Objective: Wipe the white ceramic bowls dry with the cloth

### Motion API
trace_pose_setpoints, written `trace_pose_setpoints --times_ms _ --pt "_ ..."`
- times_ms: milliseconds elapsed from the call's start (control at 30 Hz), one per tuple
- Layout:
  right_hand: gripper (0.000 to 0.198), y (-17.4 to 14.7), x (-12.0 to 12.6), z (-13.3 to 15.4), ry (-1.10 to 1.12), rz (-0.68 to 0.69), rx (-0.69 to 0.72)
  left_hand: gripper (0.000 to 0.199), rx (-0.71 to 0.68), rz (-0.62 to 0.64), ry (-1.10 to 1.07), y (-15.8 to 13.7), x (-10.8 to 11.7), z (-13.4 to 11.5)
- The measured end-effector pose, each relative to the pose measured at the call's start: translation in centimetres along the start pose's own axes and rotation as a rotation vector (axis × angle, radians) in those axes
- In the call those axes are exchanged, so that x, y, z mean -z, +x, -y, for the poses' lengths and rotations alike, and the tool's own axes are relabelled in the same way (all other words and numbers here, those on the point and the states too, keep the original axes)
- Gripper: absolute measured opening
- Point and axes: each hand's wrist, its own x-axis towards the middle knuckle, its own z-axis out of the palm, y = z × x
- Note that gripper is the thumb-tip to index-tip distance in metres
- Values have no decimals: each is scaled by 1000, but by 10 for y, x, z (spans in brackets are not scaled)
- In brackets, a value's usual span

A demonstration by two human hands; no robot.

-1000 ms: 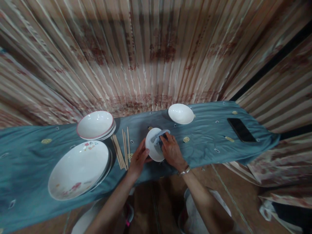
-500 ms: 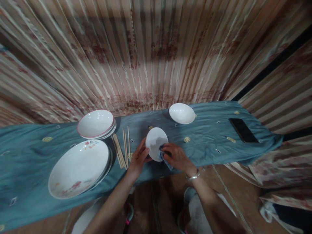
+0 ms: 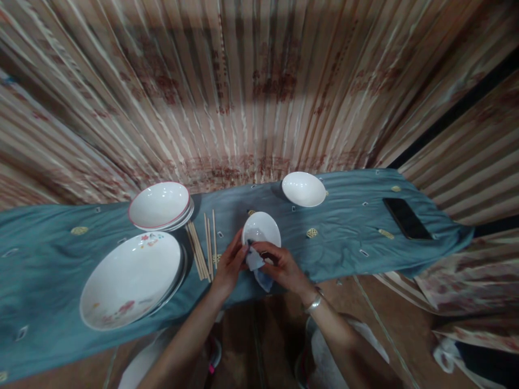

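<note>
Small white bowl (image 3: 264, 226) in my left hand (image 3: 230, 263), held by left side, near front edge of teal tablecloth (image 3: 340, 237). My right hand (image 3: 286, 267) pinches bluish rag (image 3: 255, 260) at bowl's near rim. Chopsticks (image 3: 196, 251) lie to left.

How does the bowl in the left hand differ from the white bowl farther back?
The held bowl is gripped at its left side by the left hand; the far bowl sits on the tablecloth, untouched. The right hand and its rag partly cover the held bowl, while the far bowl's inside shows fully. Both are white inside, with no pattern visible.
</note>
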Motion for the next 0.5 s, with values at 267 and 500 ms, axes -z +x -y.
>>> trace_pose_setpoints --times_ms 267,500 --pt "24 3 -16 9 -29 -180 29 74 -1 -8 -10 1 0 1" --pt "30 6 -13 12 -287 -158 193 80 5 -2 -19 1 1 3"
